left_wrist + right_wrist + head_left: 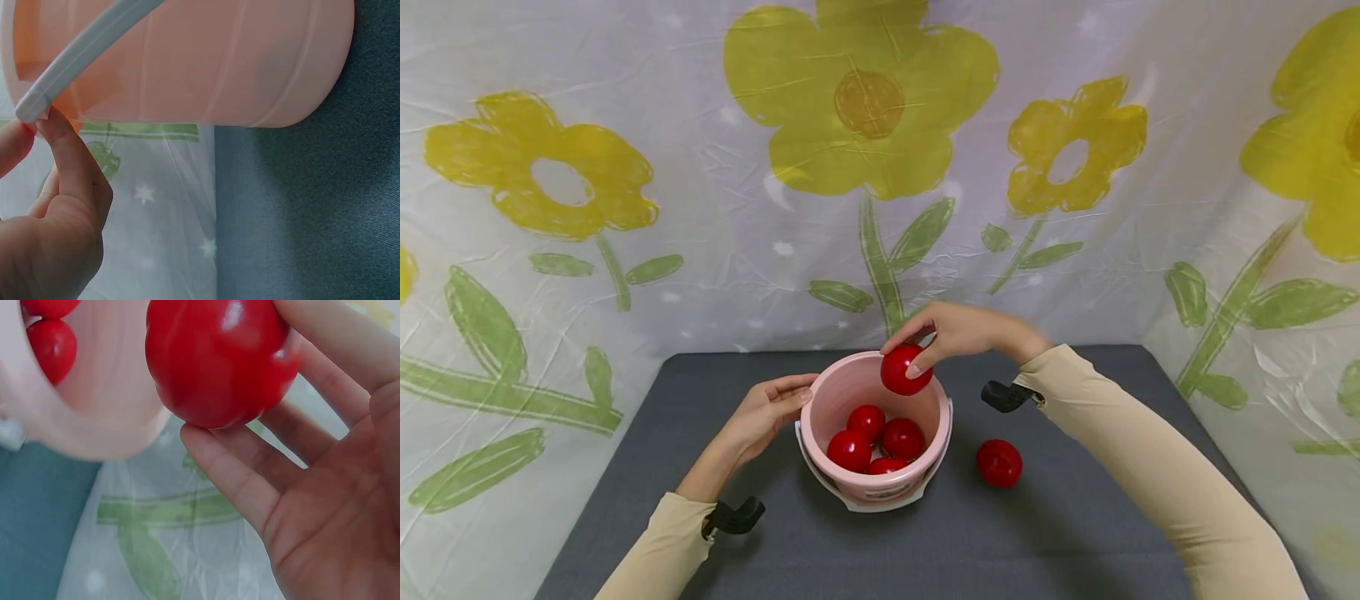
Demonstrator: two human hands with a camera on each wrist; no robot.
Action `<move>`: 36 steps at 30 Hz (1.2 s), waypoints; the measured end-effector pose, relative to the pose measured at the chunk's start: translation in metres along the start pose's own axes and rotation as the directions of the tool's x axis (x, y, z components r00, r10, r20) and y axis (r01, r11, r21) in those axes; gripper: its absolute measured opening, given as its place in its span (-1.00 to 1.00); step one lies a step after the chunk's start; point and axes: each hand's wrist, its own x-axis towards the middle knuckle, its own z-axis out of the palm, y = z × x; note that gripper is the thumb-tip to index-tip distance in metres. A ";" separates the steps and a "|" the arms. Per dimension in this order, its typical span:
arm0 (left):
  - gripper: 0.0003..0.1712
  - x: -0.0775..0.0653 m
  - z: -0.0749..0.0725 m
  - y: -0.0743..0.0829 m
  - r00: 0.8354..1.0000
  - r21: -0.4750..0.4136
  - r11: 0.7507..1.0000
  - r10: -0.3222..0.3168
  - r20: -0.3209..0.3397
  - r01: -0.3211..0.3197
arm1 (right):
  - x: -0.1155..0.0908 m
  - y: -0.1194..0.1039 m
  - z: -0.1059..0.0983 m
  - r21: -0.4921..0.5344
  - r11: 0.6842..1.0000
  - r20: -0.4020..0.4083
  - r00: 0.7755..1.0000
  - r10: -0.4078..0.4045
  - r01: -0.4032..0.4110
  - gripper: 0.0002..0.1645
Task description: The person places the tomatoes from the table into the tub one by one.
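A pale pink bucket [842, 387] stands upright on the table, its white handle [887, 505] hanging down on the near side. My left hand [766, 417] pinches the bucket's rim on the left, close to the end of the handle in the left wrist view. Over the far right part of the bucket's mouth, my right hand [958, 333] holds a glossy red tomato [901, 371] between thumb and fingers. Its lobed side shows in the right wrist view [219, 362]. Several red tomatoes [850, 451] lie inside at the bottom of the bucket.
Another red tomato [999, 463] lies on the dark grey tabletop [970, 550], to the right of the bucket. Behind and beside the table hangs a pale curtain [715, 275] printed with yellow flowers. A black wrist camera [1004, 397] sits below the right sleeve's cuff.
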 end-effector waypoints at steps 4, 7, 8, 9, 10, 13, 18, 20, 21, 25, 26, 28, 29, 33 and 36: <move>-0.35 0.000 0.000 -0.001 1.000 0.003 1.000 0.003 0.004 -0.003 | 0.014 -0.003 0.006 -0.018 1.000 0.023 1.000 -0.019 0.020 -0.50; -0.35 0.000 -0.001 -0.001 1.000 0.006 1.000 0.003 0.006 -0.003 | 0.024 -0.005 0.011 -0.026 0.999 0.046 0.998 -0.037 0.038 -0.50; -0.35 0.000 -0.001 -0.001 1.000 0.006 1.000 0.003 0.006 -0.003 | 0.027 -0.006 0.013 -0.025 0.999 0.056 0.997 -0.043 0.045 -0.50; -0.35 0.000 -0.001 -0.001 1.000 0.005 1.000 0.002 0.006 -0.002 | 0.031 -0.006 0.014 -0.023 0.999 0.066 0.997 -0.048 0.050 -0.50; -0.35 0.000 -0.001 -0.001 1.000 0.003 1.000 0.001 0.006 -0.001 | 0.034 -0.006 0.016 -0.023 0.998 0.077 0.996 -0.053 0.055 -0.50; -0.35 0.000 -0.001 -0.002 1.000 0.001 1.000 -0.001 0.010 0.001 | 0.044 -0.007 0.022 -0.018 0.998 0.108 0.992 -0.060 0.062 -0.49; -0.35 0.001 -0.001 -0.001 1.000 0.004 1.000 -0.004 0.011 0.004 | 0.057 -0.006 0.033 -0.043 0.998 0.142 0.989 -0.038 0.044 -0.48; -0.35 0.001 -0.001 -0.001 1.000 0.006 1.000 -0.007 0.009 0.007 | 0.060 -0.004 0.037 -0.062 0.997 0.153 0.988 -0.035 0.045 -0.49; -0.35 0.001 -0.001 -0.001 1.000 0.005 1.000 -0.008 0.008 0.008 | 0.062 -0.004 0.039 -0.073 0.996 0.157 0.987 -0.035 0.047 -0.49; -0.34 0.001 -0.001 -0.001 1.000 0.002 1.000 -0.010 0.009 0.010 | 0.066 -0.002 0.046 -0.084 0.996 0.171 0.985 -0.020 0.034 -0.51; -0.34 0.001 -0.001 -0.001 1.000 -0.001 1.000 -0.009 0.008 0.010 | 0.067 -0.002 0.047 -0.082 0.996 0.171 0.985 -0.010 0.025 -0.51; -0.34 0.000 -0.001 -0.001 1.000 -0.004 1.000 -0.008 0.009 0.008 | 0.068 -0.002 0.050 -0.074 0.997 0.174 0.985 0.002 0.011 -0.51; -0.34 0.000 -0.001 -0.001 1.000 -0.004 1.000 -0.008 0.008 0.008 | 0.068 -0.001 0.052 -0.070 0.998 0.175 0.984 0.009 0.003 -0.51; -0.34 -0.001 0.000 0.000 1.000 0.000 1.000 -0.006 0.001 0.006 | 0.070 0.001 0.057 -0.073 0.997 0.182 0.983 0.036 -0.023 -0.52; -0.34 -0.001 0.000 0.000 1.000 0.002 1.000 -0.005 -0.004 0.005 | 0.070 0.003 0.060 -0.071 0.996 0.185 0.981 0.063 -0.050 -0.53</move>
